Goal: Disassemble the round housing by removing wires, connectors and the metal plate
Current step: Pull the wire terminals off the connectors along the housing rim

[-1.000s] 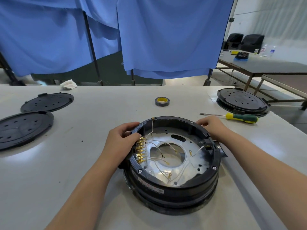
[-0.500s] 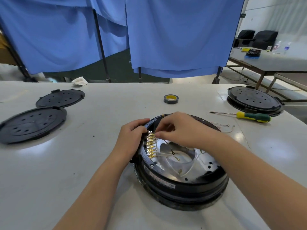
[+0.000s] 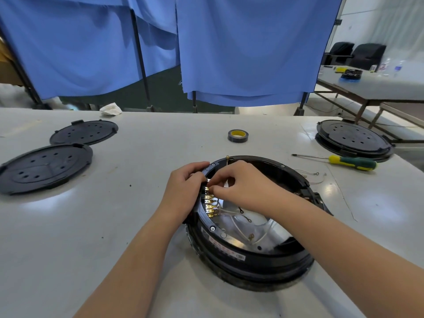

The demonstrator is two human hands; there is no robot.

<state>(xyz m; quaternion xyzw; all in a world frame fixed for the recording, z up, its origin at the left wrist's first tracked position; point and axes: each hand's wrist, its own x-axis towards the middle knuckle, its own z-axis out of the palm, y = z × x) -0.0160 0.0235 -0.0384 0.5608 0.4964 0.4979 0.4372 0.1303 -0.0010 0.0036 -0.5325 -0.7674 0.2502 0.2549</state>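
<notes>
The black round housing (image 3: 257, 255) lies open on the white table (image 3: 114, 226) in front of me. Inside it a shiny metal plate (image 3: 270, 230) shows, crossed by thin white wires (image 3: 238, 228) with ring ends. A row of gold connectors (image 3: 210, 206) lines the left inner wall. My left hand (image 3: 183, 191) grips the housing's left rim beside that row. My right hand (image 3: 243, 187) reaches over the housing and pinches at the topmost connector; its fingertips hide the connector itself.
Two black perforated lids (image 3: 46, 166) (image 3: 85, 131) lie at the left. A roll of black tape (image 3: 238, 135) sits behind the housing. A green-yellow screwdriver (image 3: 344, 162), a loose wire (image 3: 314, 176) and another black housing (image 3: 353, 140) are at the right.
My right hand left the housing's right rim and crossed over to the connector row at the left. My left hand stayed on the left rim. A loose wire now lies near the screwdriver.
</notes>
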